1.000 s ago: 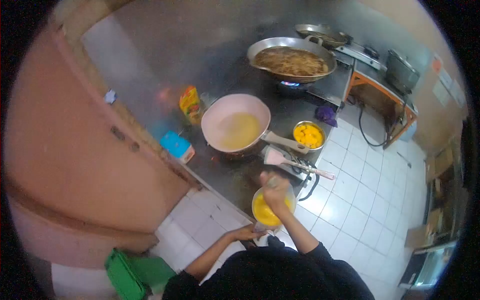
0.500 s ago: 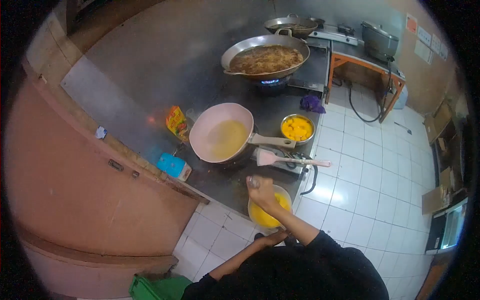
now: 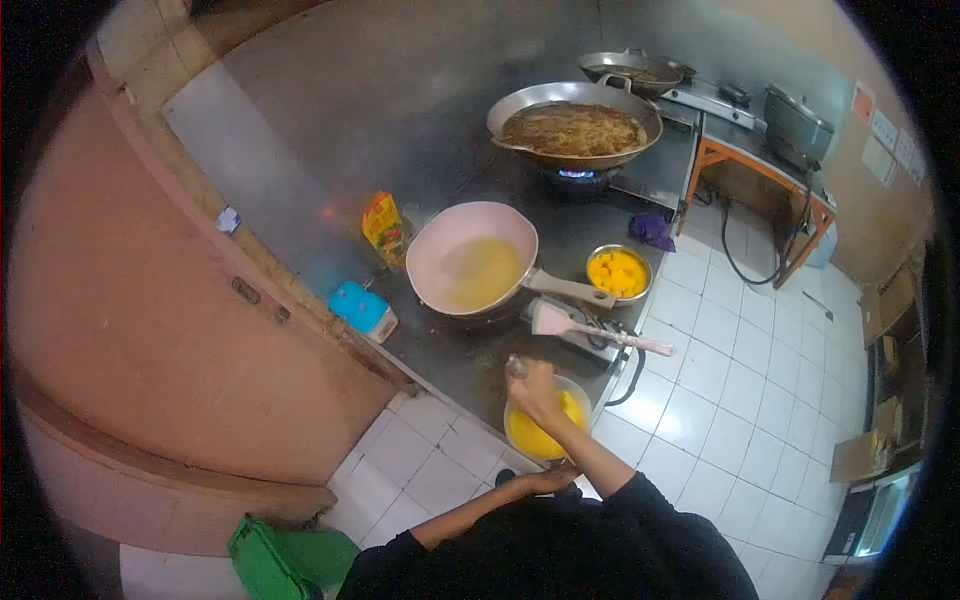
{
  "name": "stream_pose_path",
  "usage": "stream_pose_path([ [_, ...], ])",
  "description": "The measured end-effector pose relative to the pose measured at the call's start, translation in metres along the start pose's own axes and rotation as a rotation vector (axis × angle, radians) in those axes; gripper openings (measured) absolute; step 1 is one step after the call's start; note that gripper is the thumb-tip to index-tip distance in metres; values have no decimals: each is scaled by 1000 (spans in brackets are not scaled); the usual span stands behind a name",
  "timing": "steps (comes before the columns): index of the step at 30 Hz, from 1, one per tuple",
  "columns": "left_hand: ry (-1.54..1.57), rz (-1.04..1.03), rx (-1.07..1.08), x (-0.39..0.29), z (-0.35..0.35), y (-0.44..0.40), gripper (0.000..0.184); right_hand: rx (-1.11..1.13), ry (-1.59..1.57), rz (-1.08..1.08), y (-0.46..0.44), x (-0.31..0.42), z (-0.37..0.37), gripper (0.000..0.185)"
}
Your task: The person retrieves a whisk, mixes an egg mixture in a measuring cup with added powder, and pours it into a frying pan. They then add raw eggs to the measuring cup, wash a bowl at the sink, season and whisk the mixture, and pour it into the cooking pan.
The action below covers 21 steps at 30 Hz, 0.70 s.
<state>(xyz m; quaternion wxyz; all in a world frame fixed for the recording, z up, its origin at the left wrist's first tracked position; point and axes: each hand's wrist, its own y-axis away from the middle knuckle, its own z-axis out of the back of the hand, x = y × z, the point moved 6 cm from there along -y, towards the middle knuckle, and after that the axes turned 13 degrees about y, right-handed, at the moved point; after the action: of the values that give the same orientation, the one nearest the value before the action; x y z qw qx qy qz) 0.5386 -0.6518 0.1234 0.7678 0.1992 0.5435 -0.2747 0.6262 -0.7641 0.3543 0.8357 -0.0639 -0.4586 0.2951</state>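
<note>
My right hand is closed around an upright utensil, likely a whisk, whose shiny handle end sticks out above the fist. The utensil's lower end is hidden by my hand and forearm. Beneath it stands a pale bowl of yellow liquid that looks like beaten egg, at the counter's near corner. My left hand holds the bowl's near side, its fingers partly hidden. Beyond the bowl is a pink frying pan with a little oil in it. A pink spatula lies right of the pan, below its handle.
A metal bowl of yellow pieces sits near the counter's right edge, by a purple cloth. A large wok of bubbling oil stands over a lit flame. Left are a yellow packet and a blue-lidded box.
The view has shifted, so the counter's things appear farther right. My right hand stays closed on the utensil over the bowl, and my left hand remains at the bowl's near side.
</note>
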Motion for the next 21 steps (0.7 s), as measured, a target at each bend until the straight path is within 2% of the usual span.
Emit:
stream_pose_path([
  [1, 99, 95, 9, 1, 4, 8, 46, 8, -1, 5, 1, 0, -8, 35],
  [3, 202, 196, 22, -12, 8, 17, 47, 195, -156, -90, 1, 20, -16, 34],
  [4, 225, 210, 26, -19, 11, 20, 48, 68, -340, -76, -12, 49, 26, 34],
  [5, 252, 227, 22, -20, 10, 21, 48, -14, -298, -209, -12, 34, 34, 32],
  [6, 262, 238, 13, -16, 11, 23, 49, 60, -197, -154, -3, -1, 4, 30],
  [7, 276, 243, 12, -11, 9, 24, 49, 132, -96, -107, 8, -32, -27, 29],
  [10, 223, 125, 21, -17, 8, 27, 51, 186, -134, -63, -5, 37, -2, 24],
  [11, 177, 60, 29, -36, 20, 27, 52, 49, -359, -82, -13, 52, 25, 23],
  [13, 520, 641, 19, -66, 38, 42, 45, 3, -146, -225, -12, 13, 24, 25],
  [14, 510, 635, 0, -43, 36, 48, 45, 5, -151, -203, -13, 3, 6, 25],
  [16, 576, 355, -48, 5, 11, 56, 58, 127, -95, -10, -1, -9, -28, 30],
  [17, 598, 364, -64, -8, 10, 62, 58, 154, -102, -16, 0, 5, -17, 30],
  [19, 677, 397, -35, -47, 34, 66, 58, -69, -402, -295, -18, 27, 33, 28],
  [20, 727, 475, -172, -21, 32, 76, 55, -143, -325, -213, -17, 4, 22, 24],
  [21, 717, 466, -176, -13, 39, 85, 55, -148, -325, -200, -10, -8, 3, 24],
])
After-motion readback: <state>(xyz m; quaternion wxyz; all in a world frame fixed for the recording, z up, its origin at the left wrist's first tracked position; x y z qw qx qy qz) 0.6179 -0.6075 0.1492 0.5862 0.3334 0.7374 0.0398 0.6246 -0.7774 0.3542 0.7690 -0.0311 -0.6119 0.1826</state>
